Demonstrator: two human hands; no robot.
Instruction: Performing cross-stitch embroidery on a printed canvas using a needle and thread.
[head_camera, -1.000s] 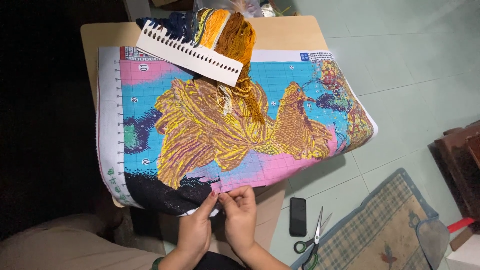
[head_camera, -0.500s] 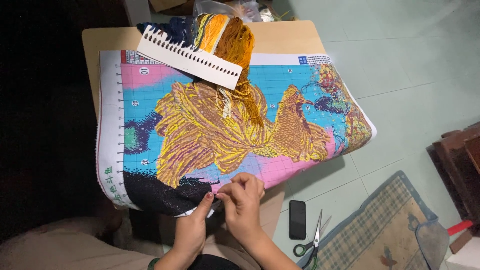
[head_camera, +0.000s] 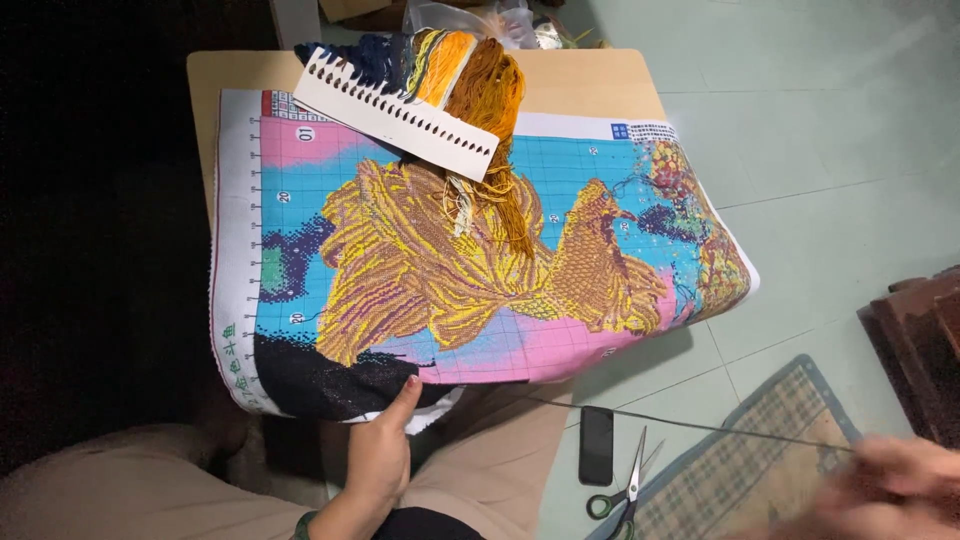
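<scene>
On small table (head_camera: 600, 80), gold-fish cross-stitch canvas (head_camera: 480, 260), mostly stitched.

cloth (head_camera: 470, 270): big stitched picture, gold bird on blue and pink, lying draped over the small table | thread (head_camera: 690, 425): thin, dark, stretching tight sideways from the cloth's near edge

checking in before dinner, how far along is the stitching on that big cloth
Done: the golden figure in the middle of the cloth looks filled, and so does the dark patch by the near edge. In hand: the left hand pins that edge while the blurred right hand draws a thread taut. Left: printed blue and pink grid squares appear unstitched.
</scene>
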